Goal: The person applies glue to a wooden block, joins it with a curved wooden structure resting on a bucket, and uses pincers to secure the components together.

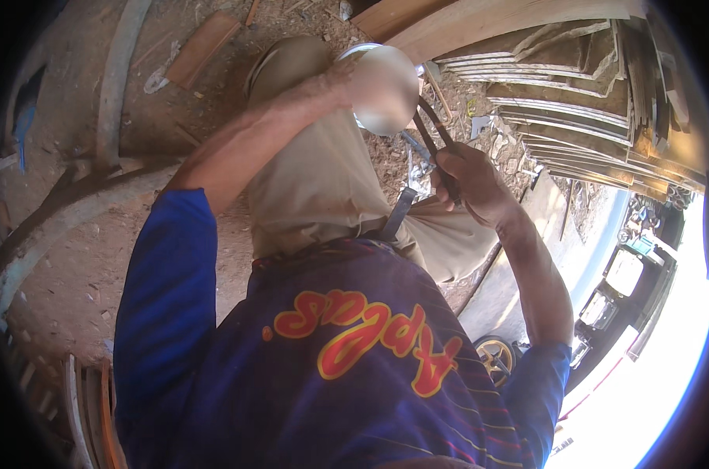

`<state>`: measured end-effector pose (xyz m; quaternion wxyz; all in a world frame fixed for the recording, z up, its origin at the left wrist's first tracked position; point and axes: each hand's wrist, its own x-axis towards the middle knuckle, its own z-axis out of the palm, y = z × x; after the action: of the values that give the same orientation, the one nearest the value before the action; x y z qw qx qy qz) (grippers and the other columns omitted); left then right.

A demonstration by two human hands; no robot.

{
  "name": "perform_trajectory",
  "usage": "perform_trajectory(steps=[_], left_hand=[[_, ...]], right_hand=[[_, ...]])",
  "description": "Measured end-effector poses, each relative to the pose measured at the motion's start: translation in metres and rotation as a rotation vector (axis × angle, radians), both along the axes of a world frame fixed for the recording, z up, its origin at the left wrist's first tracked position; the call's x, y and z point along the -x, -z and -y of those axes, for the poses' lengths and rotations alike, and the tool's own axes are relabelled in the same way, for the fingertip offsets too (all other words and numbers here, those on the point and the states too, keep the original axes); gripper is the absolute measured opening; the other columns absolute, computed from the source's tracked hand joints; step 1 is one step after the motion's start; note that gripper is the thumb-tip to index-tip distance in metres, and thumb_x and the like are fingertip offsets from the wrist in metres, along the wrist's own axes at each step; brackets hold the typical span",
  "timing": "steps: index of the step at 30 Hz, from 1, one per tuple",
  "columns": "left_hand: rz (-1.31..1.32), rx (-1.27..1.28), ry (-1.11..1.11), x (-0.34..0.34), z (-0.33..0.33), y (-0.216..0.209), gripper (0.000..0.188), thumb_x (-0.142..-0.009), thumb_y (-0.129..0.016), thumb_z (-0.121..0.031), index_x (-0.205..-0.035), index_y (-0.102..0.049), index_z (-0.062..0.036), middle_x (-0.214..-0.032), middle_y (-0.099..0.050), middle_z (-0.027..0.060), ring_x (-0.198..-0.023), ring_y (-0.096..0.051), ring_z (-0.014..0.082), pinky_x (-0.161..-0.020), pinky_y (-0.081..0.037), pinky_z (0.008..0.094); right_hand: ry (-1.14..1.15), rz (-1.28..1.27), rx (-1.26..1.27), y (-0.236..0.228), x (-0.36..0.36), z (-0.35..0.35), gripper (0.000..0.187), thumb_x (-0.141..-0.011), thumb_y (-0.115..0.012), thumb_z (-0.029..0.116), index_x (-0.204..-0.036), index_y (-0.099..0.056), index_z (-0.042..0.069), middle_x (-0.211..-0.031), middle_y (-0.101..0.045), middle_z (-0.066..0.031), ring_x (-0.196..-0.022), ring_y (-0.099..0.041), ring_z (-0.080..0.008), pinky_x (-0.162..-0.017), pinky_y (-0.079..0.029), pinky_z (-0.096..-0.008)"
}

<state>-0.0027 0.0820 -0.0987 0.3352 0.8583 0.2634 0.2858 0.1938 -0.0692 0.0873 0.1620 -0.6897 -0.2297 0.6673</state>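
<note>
My right hand is closed round a dark tool with two long arms, like pincers. The arms slant up and left from my fist and end at a blurred round patch. Up at that patch, beyond my knee, is my left hand; its fingers are lost in the blur. A pale, bluish-white curved rim shows round the patch, but what it belongs to cannot be made out. Below both hands are my legs in khaki trousers. A dark strap end sticks up at my waist.
Stacked boards fill the upper right, beside a long plank. Curved timber crosses the left side. A reddish wood piece lies on the littered dirt floor. At lower right are a gold-spoked wheel and a bright opening.
</note>
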Motion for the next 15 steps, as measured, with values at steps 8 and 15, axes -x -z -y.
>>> perform_trajectory(steps=[8, 15], left_hand=[[-0.008, -0.043, 0.033, 0.005, -0.001, 0.0, 0.024, -0.093, -0.068, -0.022, -0.109, -0.067, -0.0034, -0.103, -0.068, 0.0185, -0.104, -0.065, 0.0392, -0.09, -0.051, 0.0492], [-0.053, -0.101, 0.067, 0.004, -0.002, 0.0, 0.028, -0.094, -0.067, -0.021, -0.117, -0.066, -0.0046, -0.107, -0.067, 0.0167, -0.104, -0.064, 0.0389, -0.091, -0.052, 0.048]], right_hand=[[-0.023, -0.212, 0.014, 0.004, -0.055, 0.029, 0.034, -0.106, -0.053, 0.023, -0.128, -0.056, -0.002, -0.115, -0.071, -0.0169, -0.1, -0.073, -0.0276, -0.091, -0.06, -0.0416], [0.202, -0.204, -0.15, 0.041, -0.07, 0.103, 0.032, -0.104, -0.054, 0.019, -0.126, -0.06, -0.002, -0.111, -0.072, -0.0159, -0.1, -0.072, -0.0279, -0.086, -0.059, -0.0406]])
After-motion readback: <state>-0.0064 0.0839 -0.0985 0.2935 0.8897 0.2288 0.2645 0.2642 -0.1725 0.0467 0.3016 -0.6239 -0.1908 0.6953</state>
